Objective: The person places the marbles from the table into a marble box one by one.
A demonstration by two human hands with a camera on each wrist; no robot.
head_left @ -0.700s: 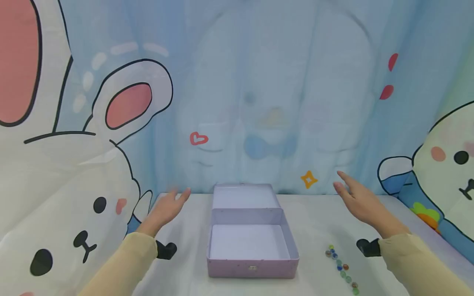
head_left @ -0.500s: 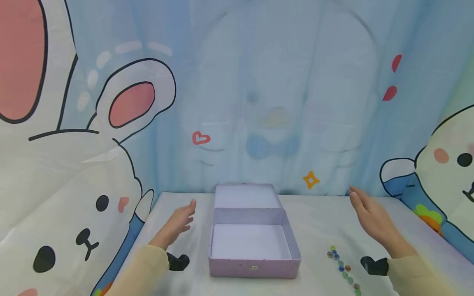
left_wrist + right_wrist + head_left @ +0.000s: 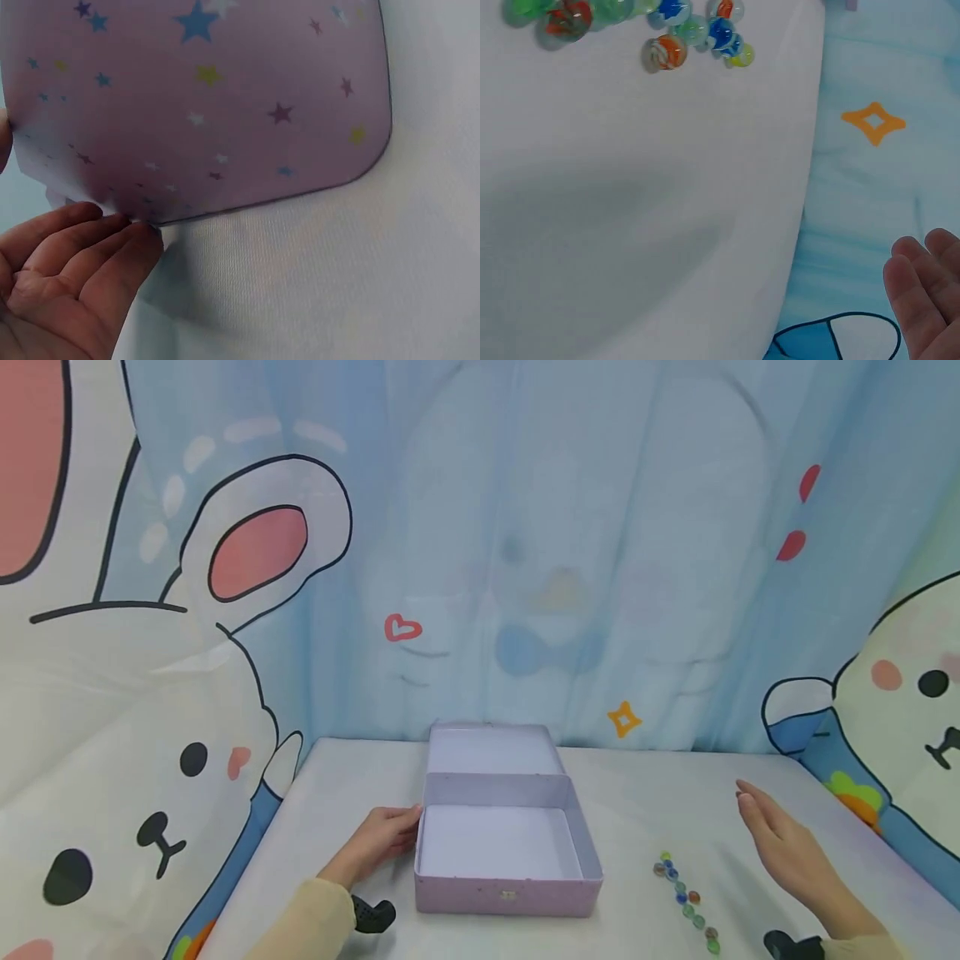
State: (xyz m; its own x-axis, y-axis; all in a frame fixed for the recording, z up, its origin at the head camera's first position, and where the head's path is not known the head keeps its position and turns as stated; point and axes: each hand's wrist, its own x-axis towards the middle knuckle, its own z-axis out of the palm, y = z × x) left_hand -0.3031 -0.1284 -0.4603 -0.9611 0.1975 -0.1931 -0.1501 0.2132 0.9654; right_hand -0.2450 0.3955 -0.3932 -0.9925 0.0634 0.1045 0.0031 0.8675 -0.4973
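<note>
A lilac box [image 3: 510, 897] stands on the white-covered table with its lid [image 3: 491, 750] tipped back, and its inside shows bare. My left hand [image 3: 378, 843] is at the box's left side, fingers touching its wall. In the left wrist view, extended fingers [image 3: 105, 262] meet the lower edge of a star-printed purple face [image 3: 225, 97], and part of the thumb shows at the left border. My right hand [image 3: 787, 852] hovers at the right with straight fingers and holds nothing. Several glass marbles [image 3: 681, 898] lie in a loose line between the box and this hand.
Behind the table hangs a blue curtain [image 3: 450, 527] printed with cartoon rabbits. A black strap piece [image 3: 373, 914] sits at the left wrist, another black piece [image 3: 791, 946] at the right. The table's back edge runs just behind the lid.
My left hand has come down and right, from the air to the box's left side. The right hand has lowered and shifted a little right. Box and marbles look unchanged.
</note>
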